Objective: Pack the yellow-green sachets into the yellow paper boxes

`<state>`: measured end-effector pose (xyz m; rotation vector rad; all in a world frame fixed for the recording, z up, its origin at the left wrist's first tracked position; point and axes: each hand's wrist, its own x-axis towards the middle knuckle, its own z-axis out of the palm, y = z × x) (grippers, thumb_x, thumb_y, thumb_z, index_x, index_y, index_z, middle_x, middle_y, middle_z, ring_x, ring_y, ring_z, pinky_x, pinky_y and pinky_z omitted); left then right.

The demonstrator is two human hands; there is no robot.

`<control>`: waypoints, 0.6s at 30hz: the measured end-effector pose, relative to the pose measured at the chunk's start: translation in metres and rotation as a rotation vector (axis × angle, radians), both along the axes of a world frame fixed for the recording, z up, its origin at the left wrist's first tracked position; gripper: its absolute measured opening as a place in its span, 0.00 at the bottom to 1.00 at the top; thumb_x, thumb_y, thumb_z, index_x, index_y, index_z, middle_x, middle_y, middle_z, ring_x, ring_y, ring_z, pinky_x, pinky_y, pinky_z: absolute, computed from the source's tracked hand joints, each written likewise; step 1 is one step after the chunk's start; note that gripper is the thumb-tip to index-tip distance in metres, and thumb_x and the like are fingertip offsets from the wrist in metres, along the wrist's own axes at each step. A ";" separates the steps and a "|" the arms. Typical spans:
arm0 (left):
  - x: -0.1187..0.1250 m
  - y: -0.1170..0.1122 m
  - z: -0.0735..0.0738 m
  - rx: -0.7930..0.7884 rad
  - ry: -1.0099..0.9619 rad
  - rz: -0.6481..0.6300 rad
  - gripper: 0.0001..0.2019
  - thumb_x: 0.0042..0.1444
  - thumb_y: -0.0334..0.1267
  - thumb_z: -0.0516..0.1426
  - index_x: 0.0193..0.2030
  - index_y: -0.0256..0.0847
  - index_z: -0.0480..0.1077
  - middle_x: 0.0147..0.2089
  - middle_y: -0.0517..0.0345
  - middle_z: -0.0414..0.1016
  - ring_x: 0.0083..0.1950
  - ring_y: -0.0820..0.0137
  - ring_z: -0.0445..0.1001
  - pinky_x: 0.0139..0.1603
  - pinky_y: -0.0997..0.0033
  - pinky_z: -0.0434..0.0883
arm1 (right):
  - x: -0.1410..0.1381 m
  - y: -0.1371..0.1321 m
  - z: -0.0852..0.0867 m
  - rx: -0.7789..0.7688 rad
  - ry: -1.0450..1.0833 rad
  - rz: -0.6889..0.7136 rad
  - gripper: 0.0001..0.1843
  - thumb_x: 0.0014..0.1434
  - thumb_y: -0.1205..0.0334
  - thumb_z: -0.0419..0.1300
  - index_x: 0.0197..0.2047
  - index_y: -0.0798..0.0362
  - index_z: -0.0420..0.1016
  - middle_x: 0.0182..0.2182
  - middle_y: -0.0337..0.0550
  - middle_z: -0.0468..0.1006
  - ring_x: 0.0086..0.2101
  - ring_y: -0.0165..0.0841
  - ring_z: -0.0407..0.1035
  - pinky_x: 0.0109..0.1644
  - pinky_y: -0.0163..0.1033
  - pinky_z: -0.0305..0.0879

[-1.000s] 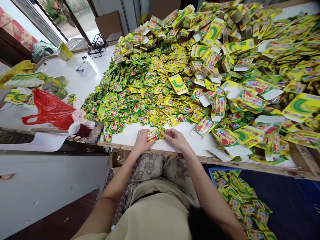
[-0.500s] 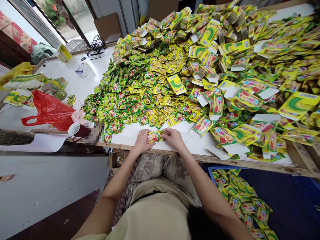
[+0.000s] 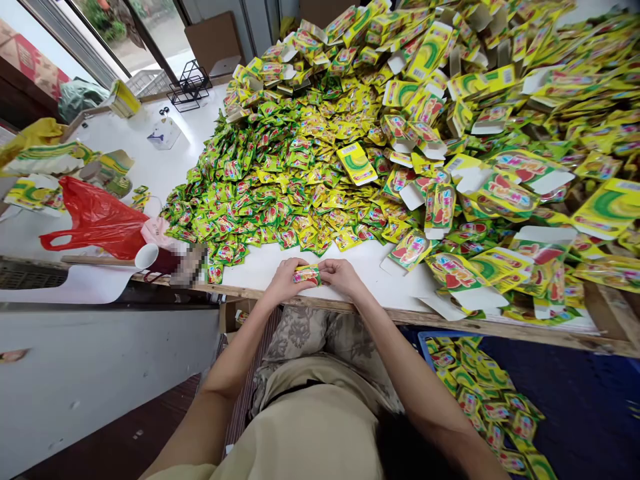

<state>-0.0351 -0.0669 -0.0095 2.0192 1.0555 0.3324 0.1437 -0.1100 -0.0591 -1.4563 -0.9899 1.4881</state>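
Note:
My left hand (image 3: 284,281) and my right hand (image 3: 341,276) both grip a small stack of yellow-green sachets (image 3: 307,274) at the near edge of the white table (image 3: 260,267). The fingers of both hands are closed on the ends of the stack. Just beyond lies a big heap of loose sachets (image 3: 280,180). To the right are piles of flat and folded yellow cartons (image 3: 500,193).
A red plastic bag (image 3: 95,220) and a white-rimmed cup (image 3: 150,257) sit at the left. A blue crate with sachets (image 3: 480,393) stands on the floor at the right. A black wire rack (image 3: 193,87) and cardboard boxes (image 3: 213,43) are at the back.
My two hands have drawn closer together, squeezing the sachets into a tighter stack and lifting it slightly at the table edge. The view shifted a little.

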 end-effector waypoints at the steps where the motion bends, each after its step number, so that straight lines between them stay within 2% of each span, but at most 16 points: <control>1: 0.000 0.003 0.002 -0.070 -0.033 0.010 0.20 0.49 0.45 0.61 0.47 0.39 0.68 0.46 0.53 0.73 0.48 0.63 0.69 0.50 0.64 0.65 | 0.003 0.000 0.003 0.046 -0.064 0.009 0.07 0.45 0.68 0.58 0.30 0.53 0.76 0.25 0.38 0.79 0.25 0.30 0.70 0.29 0.33 0.67; 3: 0.001 0.008 0.007 -0.204 -0.072 0.018 0.18 0.50 0.45 0.60 0.45 0.38 0.69 0.44 0.54 0.74 0.45 0.66 0.70 0.47 0.67 0.66 | 0.010 0.002 0.016 0.175 -0.252 0.046 0.09 0.48 0.68 0.57 0.32 0.52 0.78 0.27 0.38 0.80 0.28 0.32 0.72 0.33 0.35 0.67; 6: 0.008 0.012 0.012 -0.359 -0.114 -0.052 0.17 0.48 0.48 0.61 0.39 0.35 0.72 0.34 0.59 0.72 0.35 0.70 0.69 0.37 0.71 0.64 | 0.017 0.005 0.048 0.355 -0.525 0.173 0.12 0.53 0.69 0.55 0.34 0.50 0.79 0.31 0.39 0.81 0.32 0.34 0.72 0.38 0.37 0.65; 8: 0.015 0.010 0.011 -0.442 -0.193 -0.063 0.18 0.46 0.48 0.62 0.36 0.35 0.71 0.30 0.62 0.69 0.31 0.73 0.66 0.33 0.73 0.62 | 0.019 0.007 0.069 0.408 -0.647 0.256 0.14 0.56 0.70 0.53 0.36 0.49 0.79 0.35 0.41 0.81 0.35 0.35 0.73 0.40 0.38 0.65; 10: 0.022 0.004 0.005 -0.480 -0.286 0.002 0.19 0.43 0.47 0.64 0.36 0.35 0.70 0.30 0.63 0.68 0.31 0.74 0.65 0.33 0.74 0.62 | 0.019 0.007 0.083 0.414 -0.697 0.316 0.14 0.56 0.71 0.51 0.36 0.50 0.78 0.35 0.42 0.81 0.36 0.35 0.73 0.41 0.38 0.65; 12: 0.026 -0.004 -0.003 -0.500 -0.360 0.085 0.19 0.41 0.46 0.65 0.35 0.35 0.68 0.30 0.63 0.69 0.31 0.74 0.65 0.34 0.74 0.63 | 0.020 0.006 0.087 0.430 -0.600 0.318 0.13 0.57 0.70 0.50 0.37 0.50 0.76 0.35 0.43 0.80 0.36 0.34 0.73 0.41 0.37 0.66; 14: 0.029 -0.010 -0.011 -0.528 -0.427 0.171 0.20 0.39 0.46 0.66 0.34 0.35 0.68 0.29 0.62 0.70 0.31 0.74 0.66 0.35 0.73 0.64 | 0.024 0.004 0.081 0.475 -0.428 0.173 0.11 0.59 0.67 0.50 0.39 0.51 0.73 0.37 0.44 0.79 0.38 0.33 0.73 0.43 0.38 0.67; 16: 0.031 -0.015 -0.017 -0.557 -0.490 0.238 0.21 0.37 0.46 0.67 0.34 0.35 0.68 0.30 0.61 0.71 0.32 0.73 0.67 0.37 0.71 0.65 | 0.029 0.001 0.071 0.502 -0.331 -0.076 0.09 0.59 0.62 0.52 0.42 0.52 0.71 0.40 0.46 0.77 0.40 0.33 0.72 0.47 0.40 0.67; 18: 0.032 -0.017 -0.020 -0.575 -0.541 0.279 0.23 0.35 0.46 0.68 0.36 0.34 0.68 0.31 0.59 0.73 0.33 0.71 0.69 0.39 0.70 0.66 | 0.032 -0.003 0.060 0.453 -0.287 -0.256 0.12 0.55 0.58 0.58 0.42 0.52 0.69 0.42 0.48 0.76 0.42 0.35 0.71 0.49 0.43 0.67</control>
